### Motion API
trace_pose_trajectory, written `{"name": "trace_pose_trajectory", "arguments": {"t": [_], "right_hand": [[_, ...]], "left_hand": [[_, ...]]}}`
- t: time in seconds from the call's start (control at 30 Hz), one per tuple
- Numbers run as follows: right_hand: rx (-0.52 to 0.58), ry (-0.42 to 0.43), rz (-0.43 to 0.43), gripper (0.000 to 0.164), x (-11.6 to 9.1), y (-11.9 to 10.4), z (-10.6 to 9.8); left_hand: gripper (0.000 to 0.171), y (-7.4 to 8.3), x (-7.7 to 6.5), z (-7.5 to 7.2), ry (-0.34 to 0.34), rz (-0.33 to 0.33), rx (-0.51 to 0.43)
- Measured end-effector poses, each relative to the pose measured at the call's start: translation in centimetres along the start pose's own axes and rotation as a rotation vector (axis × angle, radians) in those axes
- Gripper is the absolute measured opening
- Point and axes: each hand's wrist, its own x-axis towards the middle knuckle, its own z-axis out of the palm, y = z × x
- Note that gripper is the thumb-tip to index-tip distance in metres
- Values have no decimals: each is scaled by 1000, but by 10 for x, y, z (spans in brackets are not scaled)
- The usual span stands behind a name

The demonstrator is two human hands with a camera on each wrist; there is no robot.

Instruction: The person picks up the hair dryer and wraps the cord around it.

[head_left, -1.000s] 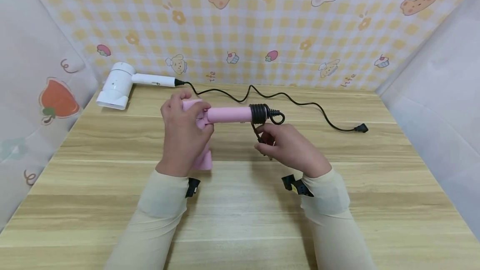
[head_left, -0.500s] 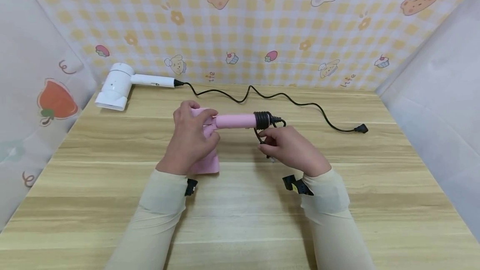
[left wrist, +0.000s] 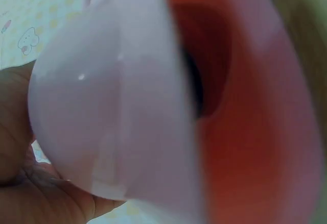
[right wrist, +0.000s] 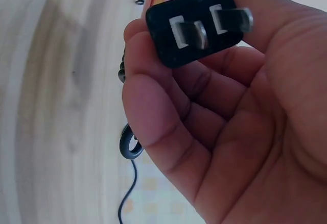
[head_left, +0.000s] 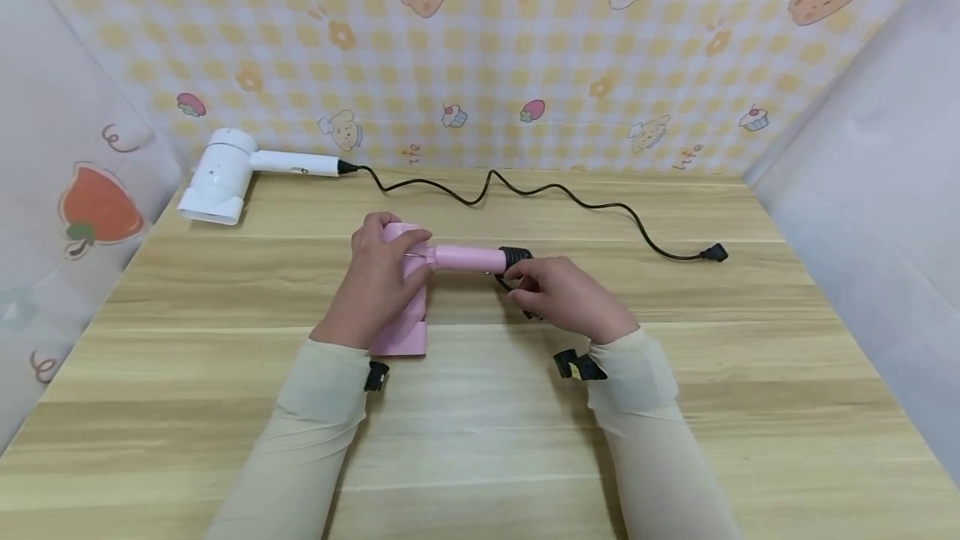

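A pink hair dryer (head_left: pixel 470 258) lies across the middle of the head view, its handle pointing right. My left hand (head_left: pixel 378 277) grips the dryer's body from above, thumb and fingers around it near the handle joint. In the left wrist view the dryer's glossy pink shell (left wrist: pixel 87 96) and reddish inner opening fill the picture. Black cord coils (head_left: pixel 516 256) wrap the end of the handle. My right hand (head_left: pixel 562 298) is just below the coils, its curled fingers and thumb pinching the black two-prong plug (right wrist: pixel 196 17) at the cord's end.
A white hair dryer (head_left: pixel 220 173) lies at the back left of the wooden table (head_left: pixel 480 440). Its black cord (head_left: pixel 551 187) winds along the back to a plug (head_left: pixel 715 252) on the right. A patterned yellow checked cloth (head_left: pixel 480 48) stands behind.
The pink hair dryer has come down toward the table and a little nearer to me, with my left hand still gripping it. My right hand stays beside the coils, holding the plug.
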Motion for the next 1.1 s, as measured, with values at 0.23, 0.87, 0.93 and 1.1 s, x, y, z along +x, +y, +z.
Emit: {"name": "trace_pose_trajectory", "arguments": {"t": [0.23, 0.87, 0.93, 1.1], "right_hand": [[10, 7, 36, 30, 5, 8, 6], [-24, -54, 68, 7, 5, 14, 12], [-31, -58, 71, 5, 5, 13, 11], [-48, -56, 70, 11, 3, 13, 10]], "left_hand": [[63, -6, 1, 2, -90, -52, -30], [60, -13, 0, 0, -200, -63, -81], [59, -13, 0, 0, -202, -71, -77], [58, -12, -1, -1, -220, -108, -71]]}}
